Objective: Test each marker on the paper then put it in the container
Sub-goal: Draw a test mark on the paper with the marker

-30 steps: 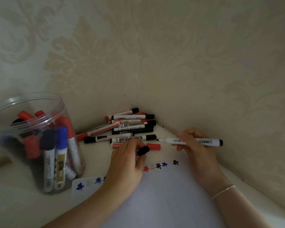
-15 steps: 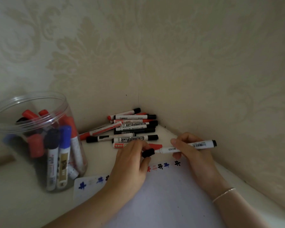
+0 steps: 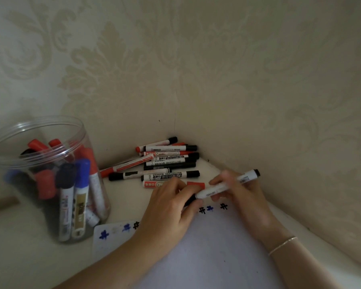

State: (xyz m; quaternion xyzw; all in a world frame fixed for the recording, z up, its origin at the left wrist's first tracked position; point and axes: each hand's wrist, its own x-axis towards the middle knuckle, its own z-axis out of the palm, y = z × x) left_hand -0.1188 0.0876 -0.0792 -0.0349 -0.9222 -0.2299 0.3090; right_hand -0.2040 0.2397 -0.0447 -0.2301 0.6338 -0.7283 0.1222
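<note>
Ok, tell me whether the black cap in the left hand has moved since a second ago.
Yes. The black cap moved right, away from the jar, onto the marker.

Dim corner, damask wallpaper (image 3: 238,59)

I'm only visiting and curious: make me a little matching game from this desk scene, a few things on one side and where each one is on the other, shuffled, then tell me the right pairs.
Things:
1. clear plastic jar
2. white marker with black cap
3. pile of loose markers
4. row of test marks

Places:
A. lying in the corner by the wall
B. along the top edge of the paper
C. held between the left hand and right hand
D. standing at the left, with markers inside

Pairs: 1-D, 2-C, 3-A, 4-B
</note>
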